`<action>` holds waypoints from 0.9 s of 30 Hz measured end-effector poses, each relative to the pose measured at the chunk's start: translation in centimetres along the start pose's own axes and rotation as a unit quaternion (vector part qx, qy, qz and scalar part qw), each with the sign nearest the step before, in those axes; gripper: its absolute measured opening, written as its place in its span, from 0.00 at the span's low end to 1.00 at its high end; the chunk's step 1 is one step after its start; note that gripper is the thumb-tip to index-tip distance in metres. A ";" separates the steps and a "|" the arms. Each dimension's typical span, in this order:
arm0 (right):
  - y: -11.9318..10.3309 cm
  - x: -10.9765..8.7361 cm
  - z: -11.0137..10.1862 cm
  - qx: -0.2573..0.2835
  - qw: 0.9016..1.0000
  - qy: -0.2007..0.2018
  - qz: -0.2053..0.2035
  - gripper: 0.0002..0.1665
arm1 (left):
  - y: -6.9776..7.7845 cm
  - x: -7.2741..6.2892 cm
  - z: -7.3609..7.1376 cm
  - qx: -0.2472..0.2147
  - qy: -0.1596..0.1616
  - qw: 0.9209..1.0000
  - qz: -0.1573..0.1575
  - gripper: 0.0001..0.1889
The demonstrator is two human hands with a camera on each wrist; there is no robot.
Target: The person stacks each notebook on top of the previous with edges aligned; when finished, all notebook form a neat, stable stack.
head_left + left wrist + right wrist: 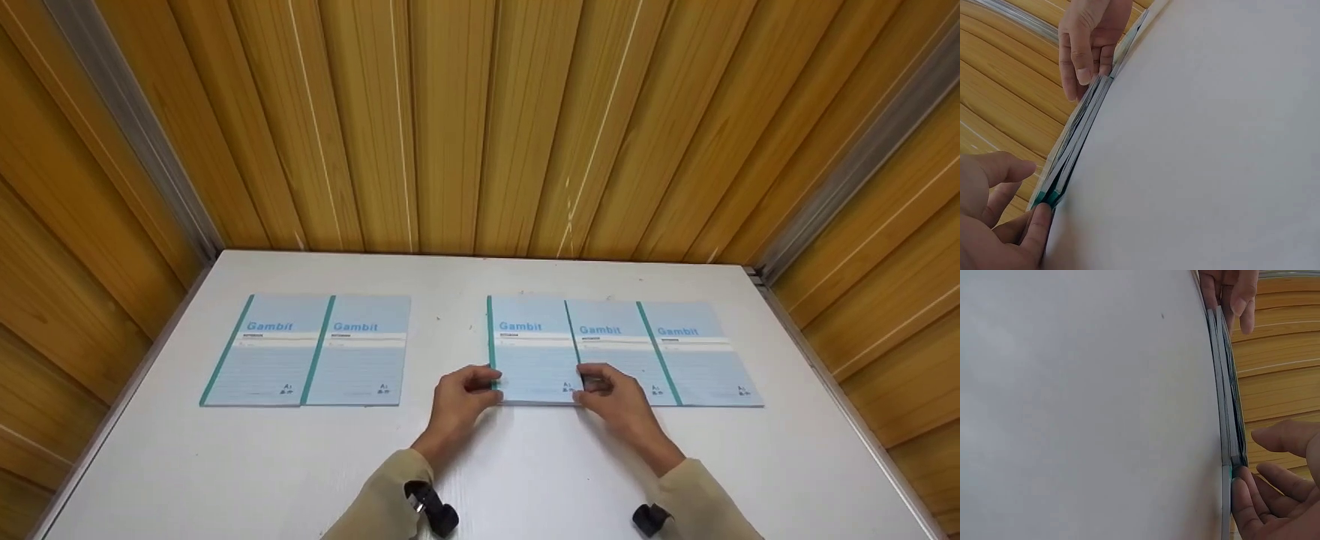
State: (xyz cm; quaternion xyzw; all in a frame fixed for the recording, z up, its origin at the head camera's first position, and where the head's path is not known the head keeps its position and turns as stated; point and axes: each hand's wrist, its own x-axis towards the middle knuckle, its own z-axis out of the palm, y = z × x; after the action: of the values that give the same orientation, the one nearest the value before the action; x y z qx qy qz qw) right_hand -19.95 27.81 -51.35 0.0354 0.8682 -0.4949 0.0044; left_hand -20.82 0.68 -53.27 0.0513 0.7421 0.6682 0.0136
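Observation:
Between my hands lies a small stack of light-blue "Gambit" notebooks (534, 367) with green spines, and its layered page edges (1081, 135) show in both wrist views. My left hand (461, 394) is at the spine side, with thumb and finger tips against the edge near the front corner. One left fingertip (1042, 214) touches the green spine end. My right hand (616, 397) touches the opposite side, its thumb and forefinger apart. In the right wrist view, right fingers (1247, 503) meet the stack's corner, overlapping the neighbouring notebook (619, 352).
Another notebook (705, 360) lies at the far right of that row. Two more notebooks, the outer one (270, 360) and the inner one (360, 360), lie side by side at the left. All are on a white table (517, 472), with wood-patterned walls (442, 127) behind and beside.

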 end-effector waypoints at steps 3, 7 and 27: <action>0.0 -0.1 0.1 -0.002 1.000 -0.002 0.001 0.26 | 0.0 0.0 -0.2 -0.019 -0.005 1.000 -0.007 0.13; -0.3 -0.3 0.3 -0.009 1.000 -0.003 -0.002 0.26 | -0.1 0.0 -0.5 -0.032 -0.011 0.999 -0.015 0.13; -0.8 -0.9 1.1 -0.034 0.999 -0.007 -0.023 0.23 | 0.0 0.1 -0.8 -0.060 -0.016 0.997 -0.037 0.12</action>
State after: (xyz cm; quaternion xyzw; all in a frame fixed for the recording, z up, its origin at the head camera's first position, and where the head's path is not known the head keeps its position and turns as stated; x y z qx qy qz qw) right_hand -19.12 26.45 -51.18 0.0118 0.8850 -0.4654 0.0005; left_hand -21.04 -0.14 -53.16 0.0332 0.7014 0.7100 0.0532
